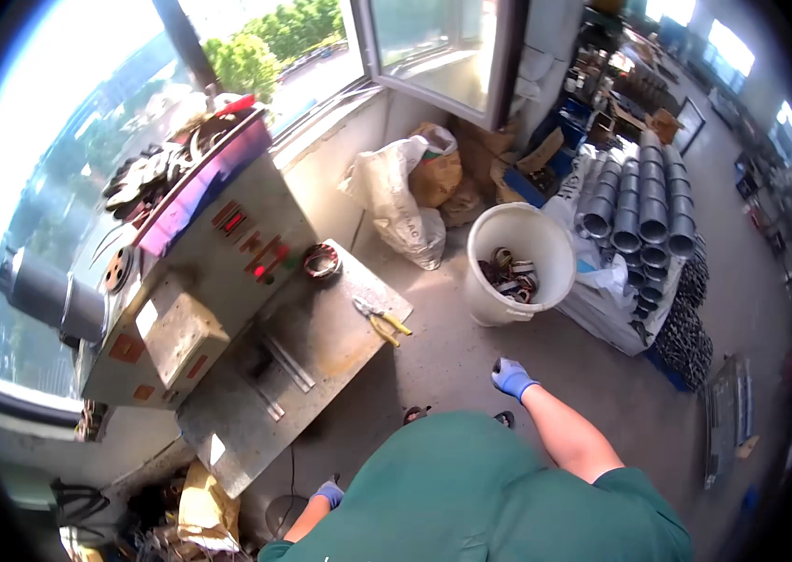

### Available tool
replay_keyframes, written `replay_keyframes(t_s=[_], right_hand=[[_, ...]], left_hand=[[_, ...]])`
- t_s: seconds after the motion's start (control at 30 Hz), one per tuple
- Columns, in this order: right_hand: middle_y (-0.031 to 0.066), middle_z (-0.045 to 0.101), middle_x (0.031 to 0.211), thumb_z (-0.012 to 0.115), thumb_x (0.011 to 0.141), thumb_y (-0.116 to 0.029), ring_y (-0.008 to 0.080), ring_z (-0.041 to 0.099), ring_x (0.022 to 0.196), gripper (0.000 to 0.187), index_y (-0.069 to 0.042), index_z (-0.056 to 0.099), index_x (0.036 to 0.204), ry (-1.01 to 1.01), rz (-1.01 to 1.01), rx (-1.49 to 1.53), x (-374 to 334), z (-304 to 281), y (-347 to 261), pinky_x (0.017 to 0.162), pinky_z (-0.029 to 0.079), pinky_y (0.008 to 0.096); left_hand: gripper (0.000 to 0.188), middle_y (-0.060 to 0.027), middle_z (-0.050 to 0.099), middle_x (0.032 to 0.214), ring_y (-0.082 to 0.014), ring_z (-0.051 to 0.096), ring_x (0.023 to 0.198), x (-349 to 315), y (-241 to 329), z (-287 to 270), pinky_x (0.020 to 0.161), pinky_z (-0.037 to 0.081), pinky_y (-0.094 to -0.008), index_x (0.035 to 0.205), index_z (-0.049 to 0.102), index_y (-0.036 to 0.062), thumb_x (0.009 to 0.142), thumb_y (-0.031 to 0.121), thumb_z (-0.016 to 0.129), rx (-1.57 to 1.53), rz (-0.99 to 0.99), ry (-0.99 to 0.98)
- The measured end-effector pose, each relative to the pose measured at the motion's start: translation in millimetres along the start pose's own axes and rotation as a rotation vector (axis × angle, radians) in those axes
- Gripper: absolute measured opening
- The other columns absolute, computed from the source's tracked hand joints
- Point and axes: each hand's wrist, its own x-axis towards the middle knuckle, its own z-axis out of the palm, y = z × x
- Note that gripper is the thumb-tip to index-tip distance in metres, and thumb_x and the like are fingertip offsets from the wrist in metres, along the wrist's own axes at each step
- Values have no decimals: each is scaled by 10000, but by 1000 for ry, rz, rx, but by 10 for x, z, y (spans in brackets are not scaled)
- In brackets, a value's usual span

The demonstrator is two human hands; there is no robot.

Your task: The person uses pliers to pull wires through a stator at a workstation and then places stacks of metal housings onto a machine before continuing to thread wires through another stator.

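You have one left hand (329, 492), one right hand (513, 377), two shoes (506, 419), one machine (260, 211), one table (326, 361) bearing one pair of pliers (374, 313) and one coil (323, 272), one white bucket (494, 304), and stacked pipes (653, 206) too numerous to count.

The green shirt (471, 492) covers most of the feet (416, 414) and part of the left arm, whose gloved left hand (329, 493) shows too small for its grip to be made out. The fingertips of the right hand (513, 377) curl out of sight, so whether it holds anything is unclear. The white bucket (499, 313) hides the bottom of its pile of ring-shaped parts (513, 281), glare washes out the left window (59, 140), and blur smears the clutter (759, 183) at far right.
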Motion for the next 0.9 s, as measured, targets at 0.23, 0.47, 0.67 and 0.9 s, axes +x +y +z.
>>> replay_keyframes(t_s=[0.23, 0.47, 0.67, 0.9], right_hand=[[237, 722, 1111, 595, 857, -216, 376, 711, 1037, 333, -42, 743, 1100, -262, 879, 130, -2899, 294, 2906, 908, 558, 472], [214, 709, 1184, 576, 891, -295, 369, 699, 1075, 398, -48, 735, 1159, 131, 1367, 428, -5400, 2253, 3735, 943, 544, 453], [244, 685, 1207, 566, 837, -248, 400, 667, 1129, 419, -40, 727, 1163, 178, 1371, 738, -5429, 3289, 3251, 975, 531, 449], [168, 759, 911, 602, 845, -469, 318, 740, 826, 457, -61, 782, 946, 164, 1260, 972, -5177, 2539, 3632, 768, 572, 428]], left_hand=[[253, -141, 726, 972, -288, 685, 881, 994, 2612, -527, 777, 541, -401, 977, 755, 91, 819, 284, 707, 212, 272, -69], [238, -136, 721, 936, -272, 675, 842, 818, 5941, 1153, 749, 533, -395, 963, 746, 76, 853, 278, 686, 560, 561, -283], [233, -132, 716, 906, -259, 666, 808, 326, 7404, 2816, 725, 527, -390, 950, 737, 63, 881, 274, 667, 753, 681, -395], [237, -128, 710, 870, -243, 656, 769, 253, 8479, 4331, 698, 519, -384, 936, 728, 47, 915, 269, 646, 903, 657, -451]])
